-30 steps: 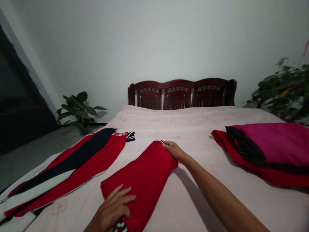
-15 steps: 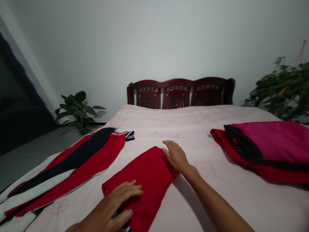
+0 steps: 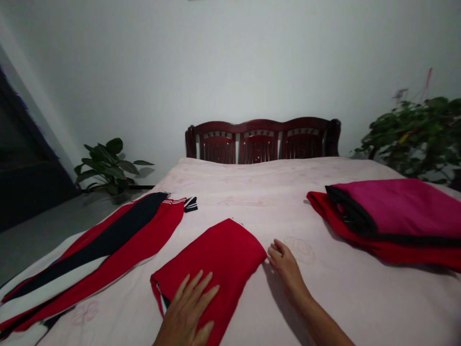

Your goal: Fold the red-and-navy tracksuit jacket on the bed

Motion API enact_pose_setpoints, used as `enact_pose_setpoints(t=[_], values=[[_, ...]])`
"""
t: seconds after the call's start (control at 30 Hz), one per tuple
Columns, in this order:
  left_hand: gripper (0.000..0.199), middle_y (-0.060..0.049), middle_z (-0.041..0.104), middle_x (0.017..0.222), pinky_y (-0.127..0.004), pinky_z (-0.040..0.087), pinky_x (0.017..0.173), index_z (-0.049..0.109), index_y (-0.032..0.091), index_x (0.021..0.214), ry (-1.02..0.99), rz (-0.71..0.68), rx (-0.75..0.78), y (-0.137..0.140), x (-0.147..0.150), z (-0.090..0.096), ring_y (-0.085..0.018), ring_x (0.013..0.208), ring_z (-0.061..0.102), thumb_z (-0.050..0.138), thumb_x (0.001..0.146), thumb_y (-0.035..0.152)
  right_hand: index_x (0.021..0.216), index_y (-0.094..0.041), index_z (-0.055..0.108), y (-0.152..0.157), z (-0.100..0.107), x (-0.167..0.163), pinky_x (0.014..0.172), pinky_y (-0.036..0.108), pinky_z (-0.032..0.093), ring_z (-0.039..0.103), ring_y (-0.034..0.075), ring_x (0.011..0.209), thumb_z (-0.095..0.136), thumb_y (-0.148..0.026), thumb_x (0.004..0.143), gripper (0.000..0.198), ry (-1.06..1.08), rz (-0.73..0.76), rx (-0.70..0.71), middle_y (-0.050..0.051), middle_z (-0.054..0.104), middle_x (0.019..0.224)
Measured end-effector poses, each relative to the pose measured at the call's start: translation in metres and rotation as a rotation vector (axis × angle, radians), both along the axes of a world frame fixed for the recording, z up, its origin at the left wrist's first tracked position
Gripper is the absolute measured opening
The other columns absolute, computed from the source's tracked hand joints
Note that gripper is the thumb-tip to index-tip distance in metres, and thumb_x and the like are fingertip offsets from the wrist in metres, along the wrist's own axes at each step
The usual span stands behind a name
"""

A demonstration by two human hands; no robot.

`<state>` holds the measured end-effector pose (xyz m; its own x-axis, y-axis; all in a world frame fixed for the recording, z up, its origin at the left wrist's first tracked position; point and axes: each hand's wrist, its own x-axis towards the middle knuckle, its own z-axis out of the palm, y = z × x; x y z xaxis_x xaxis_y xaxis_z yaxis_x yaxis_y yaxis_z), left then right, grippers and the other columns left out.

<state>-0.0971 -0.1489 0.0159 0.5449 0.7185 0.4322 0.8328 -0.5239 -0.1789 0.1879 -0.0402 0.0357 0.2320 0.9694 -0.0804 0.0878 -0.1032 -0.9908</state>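
A folded red garment lies on the bed in front of me, with a dark and white strip showing at its left edge. My left hand rests flat on its near part, fingers spread. Beside the garment's right corner is my right hand, its fingers curled together. I see no cloth in them, and the fingertips are partly hidden.
On the left lies a long red, navy and white garment. A folded magenta and black garment sits on red cloth at right. Behind the pink bedsheet stands a dark wooden headboard. Potted plants flank the bed.
My right hand has come down from the garment's far edge to its right corner, and its fingers have curled. My left hand has shifted slightly right and flattened on the cloth.
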Motion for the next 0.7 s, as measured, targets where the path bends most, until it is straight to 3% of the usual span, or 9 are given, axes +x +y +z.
enact_pose_setpoints(t=[0.1,0.2,0.27,0.4,0.53,0.6,0.7], values=[[0.062,0.001,0.051,0.147,-0.041,0.046,0.108,0.038,0.032,0.149,-0.085,0.013,-0.007,0.001,0.001,-0.003,-0.022,0.131,0.052,0.057,0.089,0.03,0.113,-0.021,0.061,-0.044,0.0,-0.013,0.092,0.038,0.053,0.062,0.026,0.113,0.075,-0.047,0.069,0.052,0.514,0.103,-0.288,0.012,0.065,0.127],[0.051,0.001,0.058,0.141,-0.043,0.046,0.108,0.048,0.034,0.141,-0.212,0.015,-0.049,0.002,0.0,-0.008,-0.022,0.128,0.056,0.055,0.091,0.031,0.112,-0.022,0.064,-0.059,0.006,-0.041,0.086,0.037,0.055,0.066,0.023,0.106,0.078,-0.048,0.07,0.052,0.753,0.296,-0.39,0.01,0.07,0.119],[0.043,0.001,0.06,0.139,-0.043,0.046,0.109,0.054,0.035,0.136,-0.335,0.031,-0.087,0.002,-0.001,-0.011,-0.021,0.126,0.058,0.051,0.094,0.03,0.117,-0.019,0.063,-0.052,0.009,-0.064,0.082,0.038,0.057,0.069,0.025,0.1,0.078,-0.048,0.07,0.057,0.832,0.334,-0.407,0.011,0.072,0.114],[0.039,-0.002,0.061,0.138,-0.043,0.042,0.112,0.058,0.032,0.132,-0.634,0.071,-0.181,-0.001,-0.004,-0.018,-0.02,0.127,0.057,0.041,0.097,0.029,0.118,-0.014,0.063,-0.025,0.004,-0.107,0.08,0.039,0.059,0.071,0.028,0.095,0.083,-0.039,0.066,0.061,0.99,0.224,-0.304,0.013,0.075,0.106],[0.039,-0.003,0.063,0.135,-0.046,0.039,0.114,0.064,0.028,0.125,-0.926,0.188,-0.234,-0.005,-0.003,-0.024,-0.025,0.132,0.052,0.041,0.096,0.039,0.114,-0.013,0.063,-0.01,-0.007,-0.128,0.079,0.043,0.059,0.073,0.029,0.087,0.077,-0.016,0.065,0.051,1.096,0.027,-0.277,0.011,0.077,0.094],[0.041,-0.003,0.063,0.135,-0.047,0.035,0.117,0.065,0.027,0.122,-1.107,0.315,-0.183,-0.007,-0.004,-0.025,-0.026,0.136,0.046,0.039,0.095,0.044,0.11,-0.013,0.065,-0.008,-0.007,-0.128,0.079,0.044,0.059,0.074,0.028,0.082,0.071,-0.012,0.066,0.044,1.151,0.0,-0.328,0.01,0.077,0.088],[0.046,-0.003,0.064,0.133,-0.049,0.03,0.119,0.065,0.025,0.12,-1.312,0.496,-0.037,-0.004,-0.016,-0.027,-0.028,0.136,0.046,0.039,0.092,0.051,0.104,-0.011,0.067,-0.006,-0.001,-0.115,0.08,0.044,0.059,0.074,0.027,0.077,0.067,-0.018,0.072,0.032,1.225,0.083,-0.373,0.012,0.077,0.083]])
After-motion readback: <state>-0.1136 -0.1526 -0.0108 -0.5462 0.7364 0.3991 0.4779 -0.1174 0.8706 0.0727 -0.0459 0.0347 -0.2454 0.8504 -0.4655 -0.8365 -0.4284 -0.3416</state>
